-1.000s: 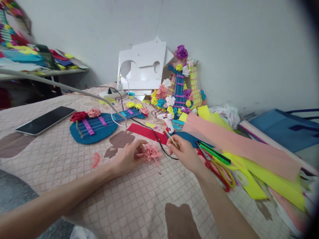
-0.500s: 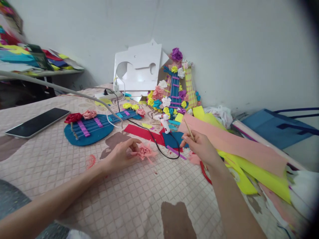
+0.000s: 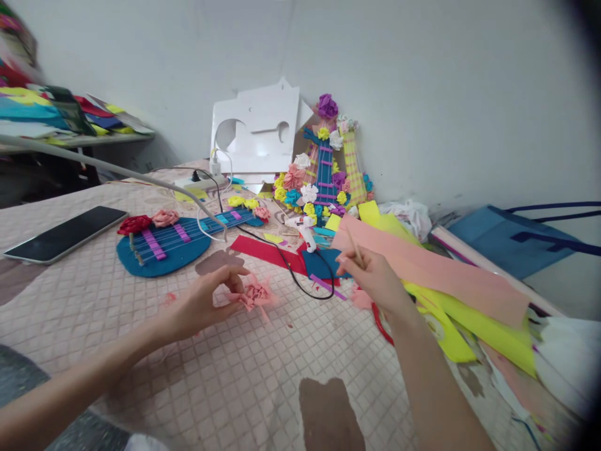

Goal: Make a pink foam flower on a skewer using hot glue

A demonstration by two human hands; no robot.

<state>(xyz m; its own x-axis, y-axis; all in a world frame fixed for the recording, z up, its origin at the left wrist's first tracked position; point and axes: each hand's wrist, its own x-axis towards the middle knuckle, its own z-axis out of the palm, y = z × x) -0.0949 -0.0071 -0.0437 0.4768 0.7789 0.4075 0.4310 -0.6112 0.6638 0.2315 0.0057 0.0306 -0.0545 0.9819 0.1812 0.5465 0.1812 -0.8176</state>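
Between thumb and fingertips, my left hand [image 3: 211, 300] pinches the edge of a pink crepe paper flower [image 3: 256, 293] just above the table. My right hand [image 3: 373, 275] is closed around a thin wooden stick [image 3: 355, 246] that points up and to the left. A white glue gun [image 3: 305, 230] lies beyond and between my hands, on blue and red paper. To the left is a blue paper guitar [image 3: 164, 250] with purple strips, strings, and red and pink flowers. Under my right wrist, the red handle of a tool [image 3: 382, 324] shows in part.
A black cable [image 3: 300, 285] loops across the middle. Pink paper [image 3: 422, 263] and yellow paper [image 3: 451, 332] lie to the right. A tablet or phone [image 3: 66, 235] is at the left. Flower-covered guitars [image 3: 323, 166] and white cut-out boards [image 3: 256, 134] lean on the wall, near a power strip [image 3: 201, 183].
My left hand has drawn the pink flower a little left and turned it. My right hand still holds the stick; the whole view has shifted slightly.
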